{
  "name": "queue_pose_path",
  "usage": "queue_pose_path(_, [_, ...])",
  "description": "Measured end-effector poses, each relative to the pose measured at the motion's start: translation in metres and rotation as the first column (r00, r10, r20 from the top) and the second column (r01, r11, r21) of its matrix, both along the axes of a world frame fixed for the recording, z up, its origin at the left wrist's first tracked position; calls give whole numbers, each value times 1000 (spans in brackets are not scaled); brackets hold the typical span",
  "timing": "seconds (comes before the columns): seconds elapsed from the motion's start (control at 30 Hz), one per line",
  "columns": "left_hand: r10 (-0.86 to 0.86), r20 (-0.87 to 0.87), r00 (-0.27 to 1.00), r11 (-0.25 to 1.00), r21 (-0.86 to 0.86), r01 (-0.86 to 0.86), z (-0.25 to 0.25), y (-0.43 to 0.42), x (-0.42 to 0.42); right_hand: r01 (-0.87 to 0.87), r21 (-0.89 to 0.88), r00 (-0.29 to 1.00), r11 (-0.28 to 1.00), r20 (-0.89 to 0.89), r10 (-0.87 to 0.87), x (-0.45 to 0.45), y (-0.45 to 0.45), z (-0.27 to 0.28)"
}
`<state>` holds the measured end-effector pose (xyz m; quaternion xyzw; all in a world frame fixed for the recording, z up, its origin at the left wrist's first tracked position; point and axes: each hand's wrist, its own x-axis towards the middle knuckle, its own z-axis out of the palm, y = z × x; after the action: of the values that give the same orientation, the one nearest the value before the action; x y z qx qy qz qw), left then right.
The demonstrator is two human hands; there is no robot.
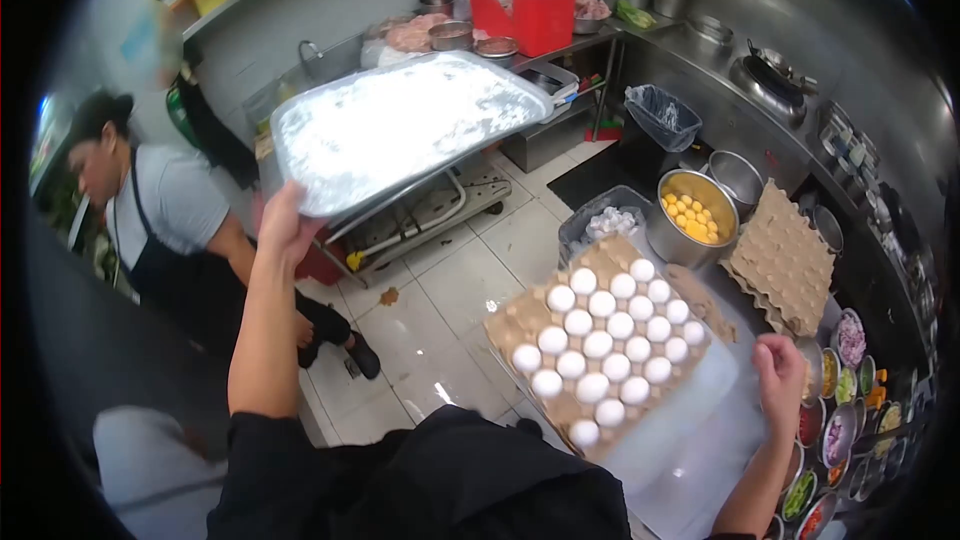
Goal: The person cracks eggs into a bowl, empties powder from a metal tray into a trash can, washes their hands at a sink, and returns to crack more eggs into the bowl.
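A wide metal tray (410, 125) with a white, powdery-looking surface is held up by its near left corner in my left hand (285, 225), fingers closed on the rim. My right hand (778, 365) hangs over the right side of the work surface, its fingers curled; whether anything is inside is hidden. Left of it, a cardboard egg carton (520, 325) holds several white eggs (597, 344), with some cups bare. Beyond the carton stands a metal pot (675, 240) with several yolks (697, 220) in it. Empty egg cartons (785, 255) lie stacked to the right of the pot.
A co-worker (165, 210) in a dark apron is at the left. A bin (600, 220) with eggshells stands beside the pot. Bowls of chopped ingredients (840, 430) line the right edge. A red cooler (520, 15) sits on the back counter.
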<state>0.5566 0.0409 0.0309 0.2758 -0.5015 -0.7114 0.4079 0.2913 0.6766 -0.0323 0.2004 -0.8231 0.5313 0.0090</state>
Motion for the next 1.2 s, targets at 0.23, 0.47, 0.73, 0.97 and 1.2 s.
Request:
queue_pose_path(0.23, [-175, 134, 975, 983, 81, 165, -27, -122, -51, 63, 209, 996, 976, -69, -49, -34, -163, 17])
queue_pose_path(0.47, [-409, 149, 900, 905, 194, 379, -55, -206, -158, 257, 210, 965, 943, -101, -241, -56, -234, 59])
queue_pose_path(0.73, [-599, 184, 779, 796, 249, 552, -82, -210, -341, 428, 425, 899, 798, -293, -326, -98, -296, 127])
queue_pose_path(0.97, [-669, 261, 696, 743, 235, 626, -83, -211, -491, 346, 186, 926, 920, -224, -303, -270, -346, 137])
queue_pose_path(1.2, [-736, 246, 631, 676, 207, 707, -83, -228, -622, 166, 287, 986, 944, -17, -168, -433, -455, 43])
